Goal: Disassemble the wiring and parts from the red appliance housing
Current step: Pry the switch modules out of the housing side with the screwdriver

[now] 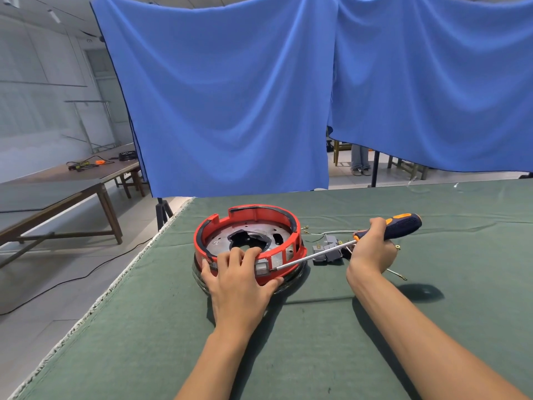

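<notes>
Landmark: red housing, a round ring lying flat on the green cloth, close to the cloth's left edge.

Nearest: left hand clamps the housing's near rim, fingers curled over the top edge into the ring, thumb pressed against the outer wall. It is the hand on the work; it holds the ring against turning or sliding.

Right of the housing: right hand is wrapped round the screwdriver at the handle's front end. Shaft runs long and low, right to left, tip meeting the housing's near-right outer wall just beside the left fingers. Whether the tip sits in a screw or a slot, cannot tell.

The coming push likely travels along that shaft, toward the left hand; a slip would run at those fingers.

Just beyond the shaft, beside the housing's right wall: grey switch block with loose wires, already out.

Far behind: blue curtain.
</notes>
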